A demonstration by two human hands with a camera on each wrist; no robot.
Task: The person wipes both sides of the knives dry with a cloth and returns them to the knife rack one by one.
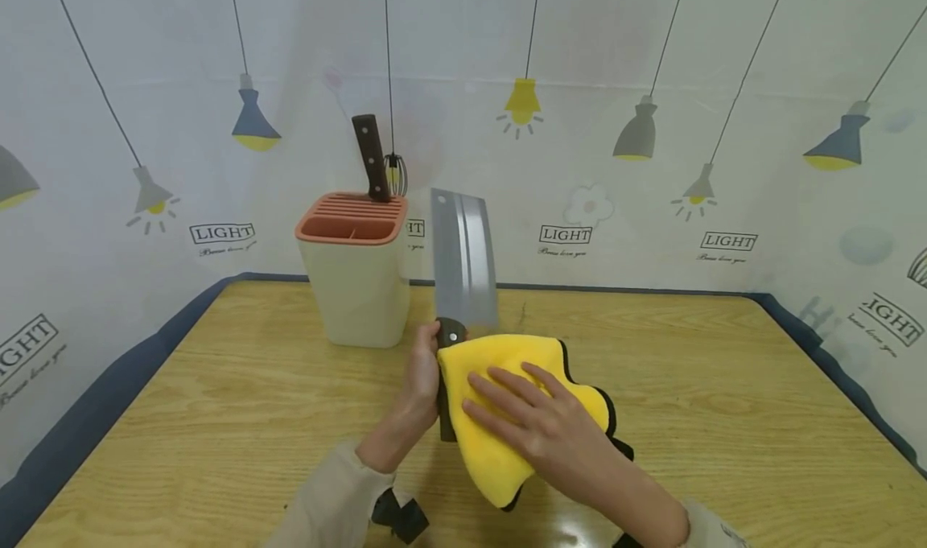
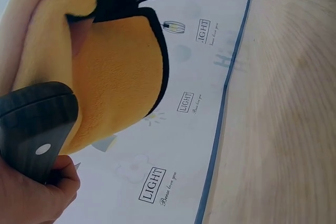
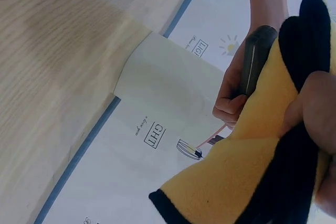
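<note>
My left hand (image 1: pixel 416 379) grips the dark handle (image 1: pixel 447 427) of a cleaver (image 1: pixel 463 258), whose broad steel blade points up and away above the table. A yellow cloth (image 1: pixel 485 459) with black edging drapes over part of the handle and the blade's lower end. Extended fingers of my right hand (image 1: pixel 539 423) lie across the cloth. From below, in the right wrist view, the thumb side of the right hand (image 3: pixel 320 108) bears on the bunched cloth (image 3: pixel 220 177). In the left wrist view, the handle's butt (image 2: pixel 37 124) sticks out beyond the left hand (image 2: pixel 31 198).
A cream knife block (image 1: pixel 355 298) with a coral slotted top stands at the back left of the wooden table (image 1: pixel 217 427). One dark knife handle (image 1: pixel 372 158) rises from it. Behind is a wall covering (image 1: pixel 463 17) printed with lamps.
</note>
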